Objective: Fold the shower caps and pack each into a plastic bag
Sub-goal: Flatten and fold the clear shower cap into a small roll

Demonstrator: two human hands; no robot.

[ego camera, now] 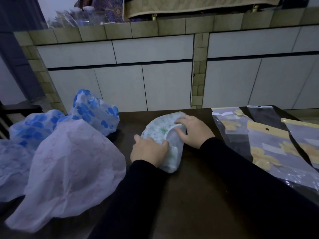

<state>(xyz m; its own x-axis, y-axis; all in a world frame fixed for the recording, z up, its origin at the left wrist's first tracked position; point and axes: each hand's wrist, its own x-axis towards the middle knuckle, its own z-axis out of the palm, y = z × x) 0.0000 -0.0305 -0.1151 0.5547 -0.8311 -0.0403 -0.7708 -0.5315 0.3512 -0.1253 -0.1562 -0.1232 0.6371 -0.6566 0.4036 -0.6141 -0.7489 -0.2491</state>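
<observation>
Nearest the camera, two black sleeves (198,195) reaching forward over a dark brown table (198,213). Beyond the table, a wall of white tiled panels (155,83) edged with bands of small olive tiles. On the table's left side, a heap of loose shower caps: a large pale pink cap (72,169) with a faint bow print lying foremost, blue-flowered caps (89,107) puffed up behind and to the left of it. On the table's right side, several flat clear plastic bags (269,152) with yellow headers and yellow butterfly prints, overlapping one another, one header showing a round hanging hole. Between the heap and the bags, near the middle of the table, a white shower cap with green print (158,128), partly folded and lying flat, its white elastic rim curving across the top. Left hand (149,150) on the cap's near-left part, fingers curled and gripping a bunch of the material. Right hand (193,131) on the cap's far-right edge, fingers bent over the rim and holding it down; thumb hidden. Both hands touching the same cap, close together but not touching each other. Blurred clear bottles on the ledge at top left.
</observation>
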